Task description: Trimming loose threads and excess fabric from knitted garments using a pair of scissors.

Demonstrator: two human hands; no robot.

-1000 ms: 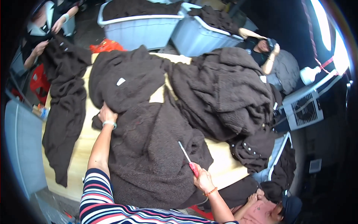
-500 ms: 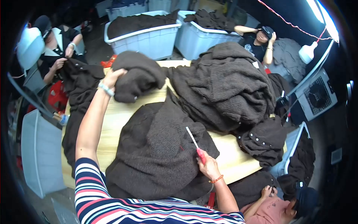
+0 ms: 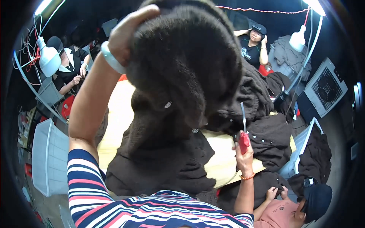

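Observation:
My left hand (image 3: 127, 30) is raised high and grips a bundled dark brown knitted garment (image 3: 186, 64), lifted close to the camera. On that wrist sits a pale bangle (image 3: 110, 59). Lower down, my right hand (image 3: 245, 152) holds a red-handled tool with a thin metal blade (image 3: 243, 131) pointing up, beside a second dark garment (image 3: 159, 159) spread on the wooden table (image 3: 116, 114). An orange band circles the right wrist.
More dark garments (image 3: 266, 136) are heaped on the table's right side. A white bin (image 3: 47, 157) stands at the left. Three other people sit around: back left (image 3: 70, 64), back right (image 3: 253, 43), and lower right (image 3: 300, 205). A fan unit (image 3: 327, 89) stands right.
My left hand has lifted the bundled garment from the table's far side up toward the camera. My right hand with the tool has stayed near the table's front right.

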